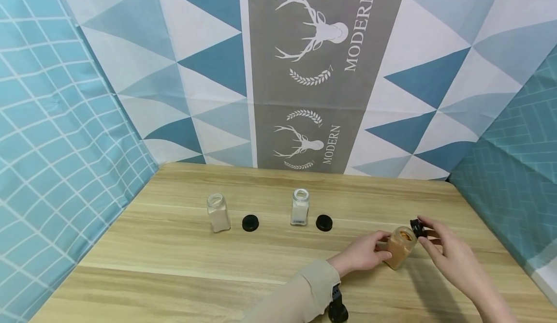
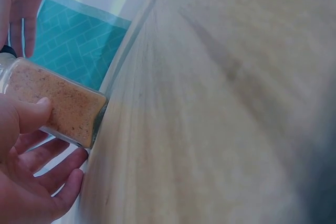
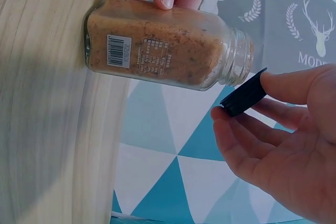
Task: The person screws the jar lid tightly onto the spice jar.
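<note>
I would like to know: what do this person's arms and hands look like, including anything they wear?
On the left, a plain beige sleeve ends in a cuff; a black device shows beside it. The right forearm shows no sleeve. Neither the left hand nor the right hand wears a glove or visible ring.

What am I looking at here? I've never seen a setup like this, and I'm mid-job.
There's no machine: these are a person's two bare hands. The wide picture comes from a head camera looking forward and down; the close ones come from a camera on each wrist. The left hand holds an open jar of orange-brown powder. The right hand pinches a black lid near its mouth. Farther left on the wooden table stand two more open jars, with two black lids lying nearby.
</note>
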### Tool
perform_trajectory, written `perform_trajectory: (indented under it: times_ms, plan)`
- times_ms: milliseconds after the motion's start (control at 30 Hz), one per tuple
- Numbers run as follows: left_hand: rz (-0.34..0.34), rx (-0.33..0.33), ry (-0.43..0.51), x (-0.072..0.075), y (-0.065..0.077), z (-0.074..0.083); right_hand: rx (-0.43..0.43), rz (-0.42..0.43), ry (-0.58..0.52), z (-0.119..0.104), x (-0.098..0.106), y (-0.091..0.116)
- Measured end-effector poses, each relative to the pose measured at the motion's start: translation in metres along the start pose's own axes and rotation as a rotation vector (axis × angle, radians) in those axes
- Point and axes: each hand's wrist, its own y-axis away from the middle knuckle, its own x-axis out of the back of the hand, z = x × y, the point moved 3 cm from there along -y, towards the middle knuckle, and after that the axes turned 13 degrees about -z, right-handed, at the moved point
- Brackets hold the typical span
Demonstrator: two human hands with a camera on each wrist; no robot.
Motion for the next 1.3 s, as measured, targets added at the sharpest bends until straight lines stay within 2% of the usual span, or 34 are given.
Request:
perform_trajectory:
  times_ms: [300, 800, 1100, 1300]
  plan:
    - [0.000, 0.000, 0.040, 0.0011, 0.0009, -0.0021, 0.016, 0.026, 0.018, -0.0024, 0.0017, 0.0009]
    - [0.006, 0.004, 0.036, 0.0013, 0.0017, -0.0033, 0.080, 0.076, 0.053, -0.0084, 0.0022, 0.0019]
    - [0.002, 0.009, 0.050, 0.0003, 0.0020, -0.0040, 0.060, 0.050, 0.053, -0.0080, -0.0017, 0.0021]
    - [0.005, 0.006, 0.046, 0.0007, 0.0018, -0.0036, 0.075, 0.065, 0.062, -0.0069, -0.0033, 0.0015]
